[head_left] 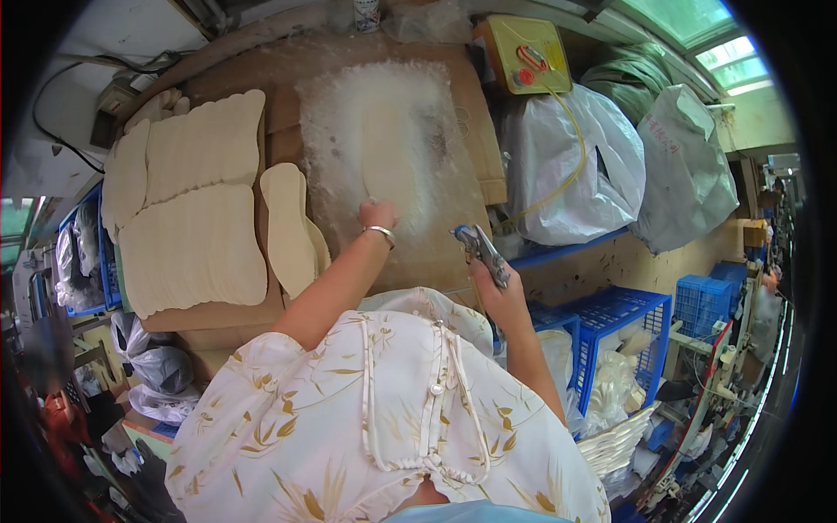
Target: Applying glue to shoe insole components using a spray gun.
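Note:
A pale, sole-shaped insole lies lengthwise on a whitened patch of the work surface, its outline faint against the white coating. My left hand is closed at its near end, the fingertips pinching the edge. Off to the right, my right hand grips a metal spray gun with its nozzle pointing toward the left. Left of my left forearm lie a few loose cream insoles, overlapping each other. Beyond them, more insoles stand packed in rows of stacks.
Brown cardboard covers the table. At the back right stands a yellow container with a hose running down. Bulky white sacks sit along the right side. Blue plastic crates holding pale pieces stand near my right elbow.

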The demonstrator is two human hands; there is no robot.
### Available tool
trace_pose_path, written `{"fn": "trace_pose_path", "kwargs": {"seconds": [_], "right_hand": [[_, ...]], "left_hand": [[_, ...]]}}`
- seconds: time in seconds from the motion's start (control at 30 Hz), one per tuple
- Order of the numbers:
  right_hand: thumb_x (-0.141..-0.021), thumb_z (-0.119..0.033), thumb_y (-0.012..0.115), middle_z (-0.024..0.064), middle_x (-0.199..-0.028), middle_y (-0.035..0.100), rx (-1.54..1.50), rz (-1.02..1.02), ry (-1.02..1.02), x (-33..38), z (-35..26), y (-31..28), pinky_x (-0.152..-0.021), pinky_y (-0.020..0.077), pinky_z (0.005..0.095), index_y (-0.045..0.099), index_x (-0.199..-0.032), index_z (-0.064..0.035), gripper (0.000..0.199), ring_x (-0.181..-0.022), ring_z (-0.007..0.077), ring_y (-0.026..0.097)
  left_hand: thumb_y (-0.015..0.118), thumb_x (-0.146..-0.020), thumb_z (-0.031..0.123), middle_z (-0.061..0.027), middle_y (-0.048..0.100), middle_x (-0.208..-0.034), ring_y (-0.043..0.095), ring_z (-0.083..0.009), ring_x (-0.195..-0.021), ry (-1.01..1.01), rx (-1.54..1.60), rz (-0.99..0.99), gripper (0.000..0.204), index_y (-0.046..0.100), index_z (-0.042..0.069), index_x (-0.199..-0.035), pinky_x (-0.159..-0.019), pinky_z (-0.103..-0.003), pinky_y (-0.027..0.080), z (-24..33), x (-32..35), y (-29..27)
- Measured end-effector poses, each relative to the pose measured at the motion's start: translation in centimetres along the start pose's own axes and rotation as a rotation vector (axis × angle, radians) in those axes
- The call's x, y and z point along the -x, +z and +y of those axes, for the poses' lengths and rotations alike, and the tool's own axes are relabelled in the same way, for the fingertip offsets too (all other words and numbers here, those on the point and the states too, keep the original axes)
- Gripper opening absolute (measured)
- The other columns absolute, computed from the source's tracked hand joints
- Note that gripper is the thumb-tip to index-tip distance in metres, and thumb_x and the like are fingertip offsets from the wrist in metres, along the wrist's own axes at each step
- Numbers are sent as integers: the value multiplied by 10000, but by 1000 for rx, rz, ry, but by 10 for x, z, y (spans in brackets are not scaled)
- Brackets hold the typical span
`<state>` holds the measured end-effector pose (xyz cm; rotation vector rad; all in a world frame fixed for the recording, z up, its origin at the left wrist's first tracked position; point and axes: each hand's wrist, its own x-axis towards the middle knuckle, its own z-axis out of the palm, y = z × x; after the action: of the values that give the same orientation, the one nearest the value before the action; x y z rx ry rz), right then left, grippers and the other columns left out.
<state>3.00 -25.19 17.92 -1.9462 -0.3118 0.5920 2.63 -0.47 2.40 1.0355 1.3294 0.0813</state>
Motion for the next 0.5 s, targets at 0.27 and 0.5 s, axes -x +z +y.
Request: {"fn": "trace_pose_path", "kwargs": {"seconds": [0.27, 0.5], "right_hand": [[-913, -329, 605, 24, -760, 621, -90, -229, 261, -82, 23, 18, -492, 411, 269, 639, -915, -14, 318, -551, 90, 504], [-903, -373, 619, 13, -604, 554, -165, -132, 162, -88, 34, 27, -429, 372, 283, 669, -866, -16, 362, -466, 90, 470]], "left_hand": [[545, -795, 59, -87, 556, -840, 525, -171, -610, -119, 237, -29, 115, 573, 28, -903, -539, -322, 501, -3, -5, -13], [632, -813, 149, -51, 579, -773, 553, -149, -595, -122, 239, -57, 162, 606, 39, -931, -506, -304, 508, 13, -2, -21]]}}
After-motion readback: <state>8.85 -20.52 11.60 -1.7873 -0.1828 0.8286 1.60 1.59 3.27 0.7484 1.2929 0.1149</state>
